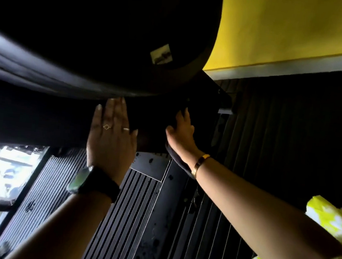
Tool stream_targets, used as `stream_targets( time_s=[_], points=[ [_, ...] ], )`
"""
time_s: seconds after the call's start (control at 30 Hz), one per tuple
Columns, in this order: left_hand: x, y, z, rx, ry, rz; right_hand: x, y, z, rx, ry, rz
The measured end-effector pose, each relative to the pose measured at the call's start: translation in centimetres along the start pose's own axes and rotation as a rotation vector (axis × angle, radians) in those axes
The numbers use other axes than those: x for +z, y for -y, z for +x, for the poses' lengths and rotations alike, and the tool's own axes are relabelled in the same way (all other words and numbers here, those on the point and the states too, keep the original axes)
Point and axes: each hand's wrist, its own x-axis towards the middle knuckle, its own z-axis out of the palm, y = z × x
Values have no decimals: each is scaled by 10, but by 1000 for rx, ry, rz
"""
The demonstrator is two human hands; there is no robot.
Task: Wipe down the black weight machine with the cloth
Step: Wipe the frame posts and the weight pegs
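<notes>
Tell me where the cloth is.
Head view, just right of centre: the cloth is under the right hand, against the machine, with the left hand flat beside it.

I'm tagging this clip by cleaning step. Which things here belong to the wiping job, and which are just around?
Part of the job:
black weight machine
cloth
right hand, pressing the cloth to the machine
left hand, flat on the machine

Just around:
yellow wall
ribbed floor
wristwatch
bracelet
</notes>
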Motion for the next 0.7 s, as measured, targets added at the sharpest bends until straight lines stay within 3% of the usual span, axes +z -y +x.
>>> stream_targets(
  time_s=[0.1, 0.27, 0.4, 0.53, 0.6, 0.7],
  points=[
    [3, 5, 17, 68, 69, -17, 4, 13, 0, -233, -74, 31],
    [9, -1, 32, 99, 170, 50, 7, -8, 12, -412, -93, -37],
    [18, -6, 31, 118, 155, 109, 6, -53, 25, -174, -167, -68],
    [16, -7, 32, 148, 193, 126, 5, -35, 36, -23, -170, 46],
    [16, -8, 34, 178, 197, 135, 4, -12, 41, -88, -162, 27],
    [16, -8, 36, 217, 203, 133, 4, 8, 53, -326, -100, -51]
  ],
)
